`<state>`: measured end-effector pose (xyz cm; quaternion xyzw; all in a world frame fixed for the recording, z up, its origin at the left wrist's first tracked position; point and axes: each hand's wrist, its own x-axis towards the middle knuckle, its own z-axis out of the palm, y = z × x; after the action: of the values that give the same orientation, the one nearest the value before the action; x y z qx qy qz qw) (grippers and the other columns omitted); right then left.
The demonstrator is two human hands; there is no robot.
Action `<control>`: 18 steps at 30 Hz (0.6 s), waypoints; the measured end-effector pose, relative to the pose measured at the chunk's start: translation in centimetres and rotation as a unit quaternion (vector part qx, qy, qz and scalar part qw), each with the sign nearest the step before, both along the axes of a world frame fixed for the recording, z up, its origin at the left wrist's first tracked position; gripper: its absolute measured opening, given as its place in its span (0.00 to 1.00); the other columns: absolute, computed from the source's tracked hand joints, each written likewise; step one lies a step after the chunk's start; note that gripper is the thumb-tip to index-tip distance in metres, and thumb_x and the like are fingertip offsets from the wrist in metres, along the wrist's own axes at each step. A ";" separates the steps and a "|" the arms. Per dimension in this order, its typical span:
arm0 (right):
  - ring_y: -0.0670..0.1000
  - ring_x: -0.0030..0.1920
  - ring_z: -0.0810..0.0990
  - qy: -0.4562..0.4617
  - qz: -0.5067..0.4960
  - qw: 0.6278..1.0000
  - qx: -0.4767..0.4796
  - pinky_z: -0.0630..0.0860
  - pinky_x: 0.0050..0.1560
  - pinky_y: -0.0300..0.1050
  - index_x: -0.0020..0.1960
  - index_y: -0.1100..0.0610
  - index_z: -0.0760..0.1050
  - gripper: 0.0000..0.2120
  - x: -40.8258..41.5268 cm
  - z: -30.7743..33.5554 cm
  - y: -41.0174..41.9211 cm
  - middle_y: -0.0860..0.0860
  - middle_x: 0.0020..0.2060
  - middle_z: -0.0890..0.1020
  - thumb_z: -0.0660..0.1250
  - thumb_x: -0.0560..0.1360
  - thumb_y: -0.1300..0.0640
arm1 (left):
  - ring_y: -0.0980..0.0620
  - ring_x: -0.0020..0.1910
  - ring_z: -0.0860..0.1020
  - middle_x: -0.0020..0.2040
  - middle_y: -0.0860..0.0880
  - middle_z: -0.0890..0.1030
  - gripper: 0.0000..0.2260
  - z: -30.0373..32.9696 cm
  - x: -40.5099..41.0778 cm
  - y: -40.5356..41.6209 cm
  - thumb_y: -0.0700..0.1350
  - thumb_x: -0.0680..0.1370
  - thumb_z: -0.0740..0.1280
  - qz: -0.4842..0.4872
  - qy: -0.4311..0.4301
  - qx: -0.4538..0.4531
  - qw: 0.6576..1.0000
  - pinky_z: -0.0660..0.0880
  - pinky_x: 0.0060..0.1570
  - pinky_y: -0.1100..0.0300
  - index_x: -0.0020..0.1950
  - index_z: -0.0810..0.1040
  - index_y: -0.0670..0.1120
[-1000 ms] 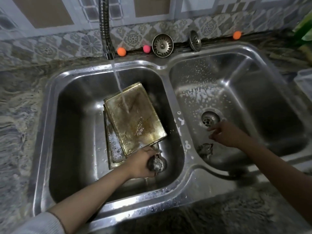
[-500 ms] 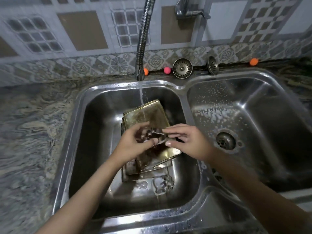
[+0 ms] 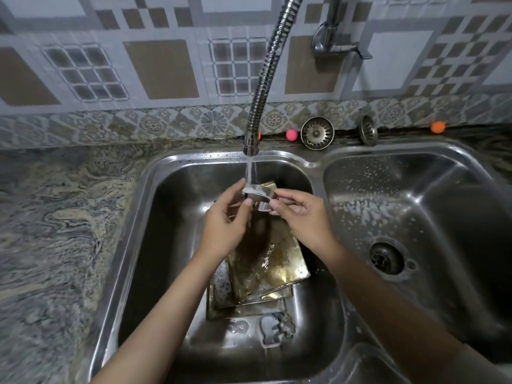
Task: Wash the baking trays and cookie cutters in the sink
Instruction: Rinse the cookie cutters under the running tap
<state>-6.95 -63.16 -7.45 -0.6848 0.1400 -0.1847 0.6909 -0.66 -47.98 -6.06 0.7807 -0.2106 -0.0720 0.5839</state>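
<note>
Both hands have lifted the cookie cutter (image 3: 256,196) from over the trays up into the water stream (image 3: 250,173) since half a second ago; a second ago the right hand was still in the right basin. Left hand (image 3: 225,223) pinches the cutter's left edge between thumb and fingertips; right hand (image 3: 300,216) pinches the right edge, fingers curled round the band. Cutter is held in the air directly under the faucet (image 3: 266,79), above the far end of the baking trays (image 3: 266,259).

Handling, as a judgement: thin metal band, light, stiff but likely bendable if squeezed, wet and soapy so slippery, with thin edges. Best taken by the flat outer wall on opposite sides, as both hands do, not by the rim.

Containers: left basin (image 3: 166,245) holds the stacked trays, the top one brassy and stained and lying tilted on the one below, with foam at the lower left corner. Just beside the trays' near edge, more cutters (image 3: 277,328) sit on the basin floor; exact count cannot be told. Right basin (image 3: 415,206) shows suds spatter on its walls and an open drain (image 3: 386,257), nothing else in it. Two strainer plugs (image 3: 317,133) lean against the back ledge.
</note>
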 end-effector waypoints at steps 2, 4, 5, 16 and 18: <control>0.45 0.43 0.84 -0.003 -0.008 1.000 0.001 0.79 0.47 0.37 0.60 0.61 0.77 0.16 0.7 0.3 -0.1 0.52 0.44 0.84 0.69 0.74 0.68 | 0.71 0.56 0.75 0.59 0.60 0.77 0.21 0.2 0.4 -0.1 0.39 0.78 0.65 -0.004 -0.034 0.007 0.999 0.70 0.53 0.75 0.71 0.69 0.48; 0.43 0.41 0.84 -0.004 -0.010 1.000 -0.002 0.79 0.46 0.35 0.60 0.59 0.77 0.16 1.4 0.5 -0.2 0.50 0.42 0.84 0.69 0.74 0.68 | 0.66 0.60 0.74 0.64 0.55 0.77 0.20 0.1 0.8 -0.1 0.40 0.78 0.65 -0.016 -0.058 0.014 0.998 0.72 0.58 0.69 0.70 0.71 0.48; 0.43 0.41 0.84 -0.005 -0.010 1.000 -0.006 0.79 0.46 0.35 0.60 0.58 0.77 0.15 1.6 0.5 -0.2 0.49 0.42 0.84 0.69 0.74 0.68 | 0.65 0.58 0.76 0.64 0.53 0.78 0.19 0.0 0.8 -0.1 0.39 0.78 0.65 -0.019 -0.061 0.013 0.998 0.73 0.57 0.68 0.69 0.72 0.48; 0.49 0.43 0.85 -0.012 -0.012 0.999 -0.029 0.81 0.51 0.46 0.55 0.54 0.80 0.14 2.5 -0.1 0.5 0.48 0.44 0.85 0.69 0.73 0.68 | 0.55 0.57 0.79 0.59 0.54 0.80 0.13 -0.3 1.7 0.9 0.43 0.78 0.65 0.027 -0.068 -0.015 0.997 0.79 0.53 0.49 0.62 0.78 0.48; 0.47 0.43 0.85 -0.013 -0.014 1.000 -0.024 0.81 0.51 0.43 0.57 0.59 0.79 0.14 2.5 -0.1 0.7 0.49 0.44 0.84 0.69 0.73 0.69 | 0.53 0.56 0.80 0.58 0.52 0.81 0.12 -0.6 1.9 1.2 0.44 0.78 0.65 0.040 -0.070 -0.022 0.997 0.79 0.54 0.46 0.61 0.79 0.48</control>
<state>-4.41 -62.49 -7.52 -0.6966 0.1362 -0.2065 0.6735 1.26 -46.79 -6.66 0.7784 -0.2213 0.0105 0.5874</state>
